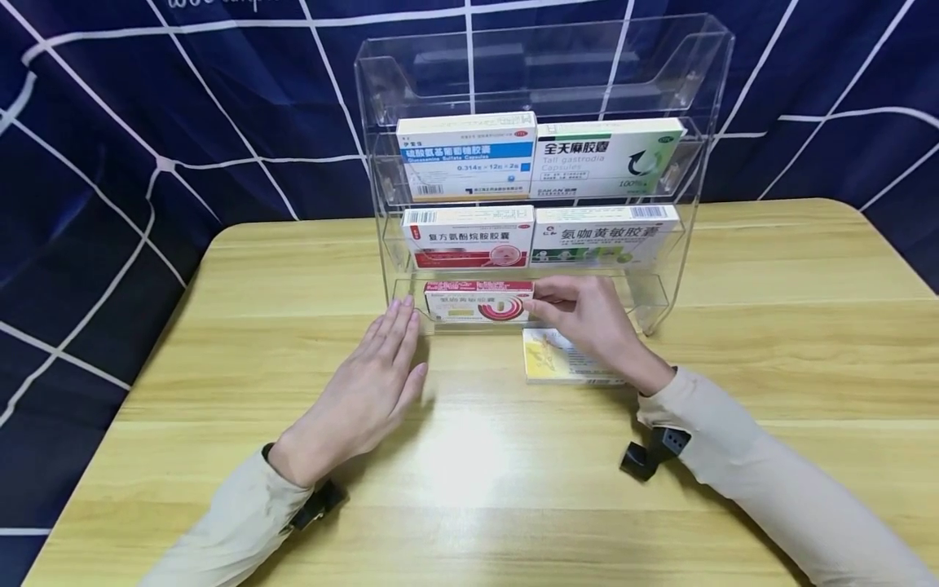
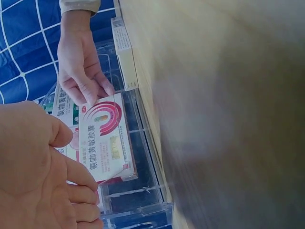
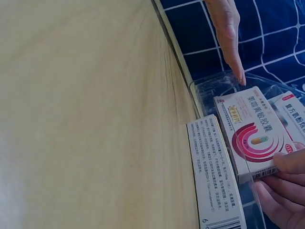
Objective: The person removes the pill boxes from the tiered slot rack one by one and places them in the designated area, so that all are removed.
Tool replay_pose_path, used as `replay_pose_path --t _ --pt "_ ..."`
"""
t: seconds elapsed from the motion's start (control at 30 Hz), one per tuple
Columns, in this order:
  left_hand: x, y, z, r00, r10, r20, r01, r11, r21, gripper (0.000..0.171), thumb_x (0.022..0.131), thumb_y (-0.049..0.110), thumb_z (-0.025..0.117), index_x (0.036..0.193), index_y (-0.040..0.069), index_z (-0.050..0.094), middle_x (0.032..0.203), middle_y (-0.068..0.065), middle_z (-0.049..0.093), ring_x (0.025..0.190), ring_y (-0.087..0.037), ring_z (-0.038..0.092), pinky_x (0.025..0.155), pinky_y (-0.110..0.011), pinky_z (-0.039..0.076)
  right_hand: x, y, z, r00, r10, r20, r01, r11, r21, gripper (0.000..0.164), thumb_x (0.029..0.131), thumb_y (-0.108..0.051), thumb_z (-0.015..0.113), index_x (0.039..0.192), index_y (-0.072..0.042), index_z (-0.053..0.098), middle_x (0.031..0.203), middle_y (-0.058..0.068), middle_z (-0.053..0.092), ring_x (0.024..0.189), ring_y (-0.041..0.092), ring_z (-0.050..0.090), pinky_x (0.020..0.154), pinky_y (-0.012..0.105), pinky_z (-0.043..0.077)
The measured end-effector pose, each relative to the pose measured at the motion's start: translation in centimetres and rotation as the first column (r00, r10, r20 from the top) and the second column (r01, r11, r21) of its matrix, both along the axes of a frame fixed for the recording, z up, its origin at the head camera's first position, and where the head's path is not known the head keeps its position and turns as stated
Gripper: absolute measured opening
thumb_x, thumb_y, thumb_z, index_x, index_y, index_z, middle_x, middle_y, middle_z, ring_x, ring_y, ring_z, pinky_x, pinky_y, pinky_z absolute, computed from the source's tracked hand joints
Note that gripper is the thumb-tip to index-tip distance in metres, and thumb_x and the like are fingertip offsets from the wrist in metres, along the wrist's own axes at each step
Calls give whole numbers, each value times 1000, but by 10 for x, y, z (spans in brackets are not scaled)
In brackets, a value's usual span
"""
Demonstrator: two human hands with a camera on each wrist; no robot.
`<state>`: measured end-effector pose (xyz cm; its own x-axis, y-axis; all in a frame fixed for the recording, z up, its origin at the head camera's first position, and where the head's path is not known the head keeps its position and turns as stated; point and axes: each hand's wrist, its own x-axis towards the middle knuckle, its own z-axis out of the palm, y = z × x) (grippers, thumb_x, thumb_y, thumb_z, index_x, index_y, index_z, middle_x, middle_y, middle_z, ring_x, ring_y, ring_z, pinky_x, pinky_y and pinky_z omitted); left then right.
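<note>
Yellow-white box (image 1: 559,361) — near right hand (image 1: 592,316)

Med box (image 1: 477,303): white w/ pink arc logo, closed, lengthwise in btm tier, clear rack (image 1: 651,295).

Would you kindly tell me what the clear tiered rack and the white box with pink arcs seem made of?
Clear tiered rack: glossy plastic, perhaps acrylic, since the blue curtain shows through.
White box with pink arcs: probably thin cardboard, smoothly printed, given its crisp folded edges.
</note>
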<state>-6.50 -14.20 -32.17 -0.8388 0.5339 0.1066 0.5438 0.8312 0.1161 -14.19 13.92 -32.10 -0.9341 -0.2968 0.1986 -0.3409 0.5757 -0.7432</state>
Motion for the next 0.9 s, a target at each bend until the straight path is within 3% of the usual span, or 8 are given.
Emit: replay_pose_path --t 0.33,0.53,0.9 --pt "0 0 0 1000 4 8 -4 1000 -8 61 105 31 27 148 -11 17 156 -26 7 146 -37 9 119 -44 12 1 5 12 1000 -30 -7 29 999 -41 23 86 -9 73 104 5 71 102 20 71 86 30 71 75 27 58" --pt "0 0 0 1000 1 10 -1 1000 -3 61 105 31 26 148 -11 17 156 -27 9 146 -37 8 119 -44 12 4 7 18 999 -22 40 22 1000 -13 21 86 -10 72 103 3 70 96 17 71 80 25 69 68 18 56" --pt "1 -1 -1 1000 0 13 0 1000 11 61 105 31 26 147 -12 18 156 -27 8 146 -37 8 119 -45 13 4 16 30 987 48 152 -50 999 5 22 89 -14 71 104 2 69 94 14 70 82 21 66 71 18 55"
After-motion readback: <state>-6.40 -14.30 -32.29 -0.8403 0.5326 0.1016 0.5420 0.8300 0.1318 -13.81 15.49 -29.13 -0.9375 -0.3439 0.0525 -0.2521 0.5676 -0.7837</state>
